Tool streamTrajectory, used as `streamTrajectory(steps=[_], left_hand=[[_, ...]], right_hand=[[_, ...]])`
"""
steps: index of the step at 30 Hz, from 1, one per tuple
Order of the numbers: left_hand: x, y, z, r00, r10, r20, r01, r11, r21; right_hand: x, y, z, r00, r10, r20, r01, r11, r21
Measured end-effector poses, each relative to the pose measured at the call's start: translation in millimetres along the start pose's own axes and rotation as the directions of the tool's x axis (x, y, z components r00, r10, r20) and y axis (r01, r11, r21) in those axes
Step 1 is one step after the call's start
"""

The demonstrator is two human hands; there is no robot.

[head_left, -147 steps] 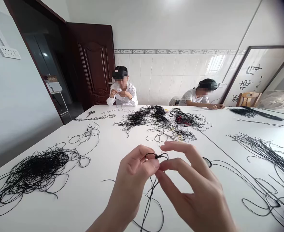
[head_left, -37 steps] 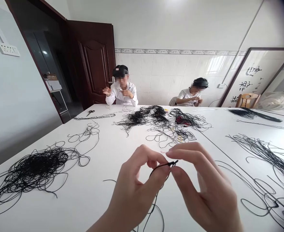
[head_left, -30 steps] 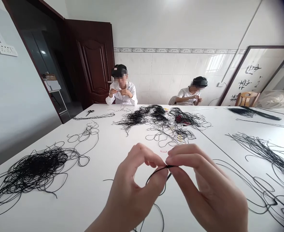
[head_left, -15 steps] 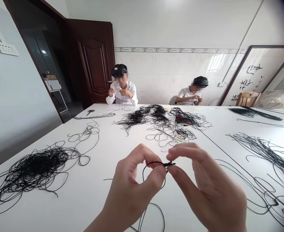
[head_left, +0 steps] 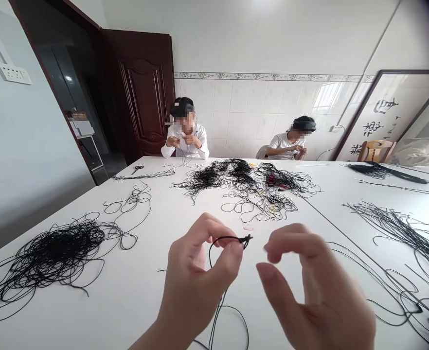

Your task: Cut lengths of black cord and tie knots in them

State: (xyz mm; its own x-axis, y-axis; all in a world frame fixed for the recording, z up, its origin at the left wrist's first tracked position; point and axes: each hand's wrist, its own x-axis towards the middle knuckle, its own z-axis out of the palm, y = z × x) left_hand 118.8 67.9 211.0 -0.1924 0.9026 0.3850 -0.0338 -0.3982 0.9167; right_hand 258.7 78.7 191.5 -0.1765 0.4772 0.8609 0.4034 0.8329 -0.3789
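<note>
Between thumb and index finger, my left hand (head_left: 203, 272) pinches a black cord (head_left: 218, 239). A small knot in the cord pokes out past the fingertips, and a loop bows out on the left side of the pinch. Loose lengths of the same cord hang below the hand to the table. My right hand (head_left: 309, 282) is just to the right of the knot, not touching it, with thumb and index finger apart and nothing between them.
A tangled heap of black cord (head_left: 59, 248) lies on the white table (head_left: 119, 301) at left. More cord piles (head_left: 240, 175) sit mid-table, and a cord bundle (head_left: 404, 228) at right. Scissors (head_left: 137, 169) rest near the far left edge. Several people sit across the table.
My right hand has let go of the knot and drawn back to the right, its thumb and finger spreading. My left hand has shifted slightly left, still pinching the cord.
</note>
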Motion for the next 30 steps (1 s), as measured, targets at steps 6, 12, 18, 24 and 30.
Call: streamTrajectory(steps=[6,12,18,24,30], left_hand=[[-3.0,-4.3,1.7,0.999,0.040,0.012,-0.040,0.999,-0.010],[-7.6,-1.6,4.2,0.999,0.035,-0.030,-0.036,0.999,-0.032],[-10.0,-1.4,3.2,1.000,-0.004,-0.026,0.001,0.995,-0.100],[-6.0,-5.7,2.0,0.993,-0.089,0.083,0.103,0.977,-0.188],[-0.4,-10.1,-0.4,0.991,0.087,0.103,-0.095,0.993,0.070]], right_hand=[[4.8,-6.9,6.4,0.989,-0.085,0.124,0.098,0.990,-0.097],[0.7,-8.0,17.1,0.977,-0.147,0.152,0.155,0.987,-0.041],[-4.6,-7.8,14.5,0.962,-0.150,0.228,0.156,0.988,-0.006],[-1.4,-5.0,11.3,0.936,-0.149,0.318,0.150,0.988,0.020],[0.6,-0.9,-4.2,0.990,-0.068,0.120,0.066,0.998,0.016]])
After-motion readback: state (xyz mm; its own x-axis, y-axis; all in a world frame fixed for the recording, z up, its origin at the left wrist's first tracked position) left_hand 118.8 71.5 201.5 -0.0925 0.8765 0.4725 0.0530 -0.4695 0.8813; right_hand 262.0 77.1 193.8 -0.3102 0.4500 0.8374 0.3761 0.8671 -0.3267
